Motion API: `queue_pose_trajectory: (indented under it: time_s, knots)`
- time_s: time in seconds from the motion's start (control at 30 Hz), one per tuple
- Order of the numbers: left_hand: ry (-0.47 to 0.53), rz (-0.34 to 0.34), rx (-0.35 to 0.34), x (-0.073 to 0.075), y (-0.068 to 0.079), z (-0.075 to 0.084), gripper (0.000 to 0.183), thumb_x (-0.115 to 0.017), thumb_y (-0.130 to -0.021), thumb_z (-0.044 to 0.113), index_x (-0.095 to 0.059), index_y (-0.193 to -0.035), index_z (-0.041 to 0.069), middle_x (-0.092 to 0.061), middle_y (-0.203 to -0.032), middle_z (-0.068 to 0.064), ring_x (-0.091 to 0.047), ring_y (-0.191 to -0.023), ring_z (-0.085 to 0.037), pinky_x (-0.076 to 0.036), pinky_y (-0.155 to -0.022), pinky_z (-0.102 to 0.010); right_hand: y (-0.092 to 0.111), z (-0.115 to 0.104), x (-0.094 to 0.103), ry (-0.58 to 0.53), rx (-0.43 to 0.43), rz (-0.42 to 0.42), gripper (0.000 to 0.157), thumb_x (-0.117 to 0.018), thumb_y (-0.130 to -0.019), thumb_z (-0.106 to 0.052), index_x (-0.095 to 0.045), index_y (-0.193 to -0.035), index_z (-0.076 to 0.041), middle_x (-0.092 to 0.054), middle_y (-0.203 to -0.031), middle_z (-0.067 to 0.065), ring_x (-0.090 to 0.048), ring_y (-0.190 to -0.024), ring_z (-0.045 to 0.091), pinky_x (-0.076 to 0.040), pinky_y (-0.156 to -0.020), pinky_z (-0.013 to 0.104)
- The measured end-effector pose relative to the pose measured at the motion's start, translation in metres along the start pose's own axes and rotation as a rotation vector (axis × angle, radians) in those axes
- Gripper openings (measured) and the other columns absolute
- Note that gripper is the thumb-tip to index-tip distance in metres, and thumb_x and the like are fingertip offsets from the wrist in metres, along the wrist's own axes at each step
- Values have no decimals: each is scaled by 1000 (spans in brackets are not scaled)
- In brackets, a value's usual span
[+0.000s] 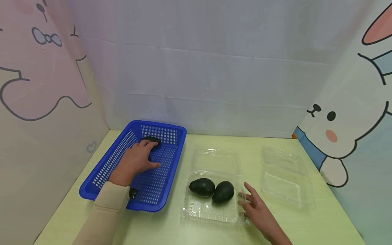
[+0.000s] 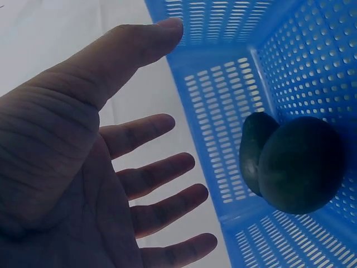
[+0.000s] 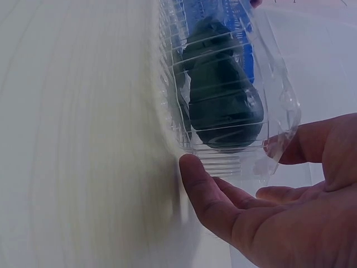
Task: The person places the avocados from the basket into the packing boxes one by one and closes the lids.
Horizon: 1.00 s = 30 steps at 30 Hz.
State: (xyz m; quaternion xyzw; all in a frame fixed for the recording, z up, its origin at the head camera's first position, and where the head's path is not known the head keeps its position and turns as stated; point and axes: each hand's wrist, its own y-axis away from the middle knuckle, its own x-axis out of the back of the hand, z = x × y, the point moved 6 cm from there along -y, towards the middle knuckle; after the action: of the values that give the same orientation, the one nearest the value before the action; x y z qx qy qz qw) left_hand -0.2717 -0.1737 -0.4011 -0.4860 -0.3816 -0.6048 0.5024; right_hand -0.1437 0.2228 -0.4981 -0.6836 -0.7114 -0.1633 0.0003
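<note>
Two dark-green, pear-shaped avocados (image 1: 202, 187) lie side by side in an opened, clear plastic clamshell container (image 1: 214, 216) on the pale yellow-green bench (image 1: 324, 221). The left hand (image 1: 137, 160), fingers spread wide, is over a blue, perforated plastic basket (image 1: 175, 163), apart from two further dark-green avocados (image 2: 301, 164) inside it. The right hand (image 1: 258, 212), fingers parted, is at the container's right edge. A second clear plastic clamshell (image 1: 284, 183) lies to the right.
</note>
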Motion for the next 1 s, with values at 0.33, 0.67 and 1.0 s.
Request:
queue_pose_trajectory:
  time_s: [0.33, 0.67, 1.0]
  knots:
    - [10, -30, 36, -9, -5, -15, 85, -86, -81, 43, -52, -149, 5, -45, -151, -28, -43, -134, -56, -35, -103, -76, 0, -1, 0, -6, 5, -1, 69, -55, -103, 2, -25, -163, -11, -51, -145, 30, -57, -125, 37, -56, -75, 37]
    - [10, -45, 46, -14, -5, -21, 83, -87, -81, 41, -53, -147, 2, -44, -152, -29, -45, -130, -60, -37, -101, -76, 0, 0, 0, 2, 3, 0, 69, -55, -102, 1, -26, -163, -11, -52, -145, 29, -56, -126, 38, -56, -76, 37]
    - [13, -66, 57, -19, -6, -28, 83, -88, -81, 39, -53, -147, 3, -42, -155, -27, -44, -131, -61, -36, -101, -77, 1, 1, 0, 1, 10, -2, 69, -55, -102, 1, -25, -163, -11, -51, -146, 30, -55, -128, 40, -56, -77, 38]
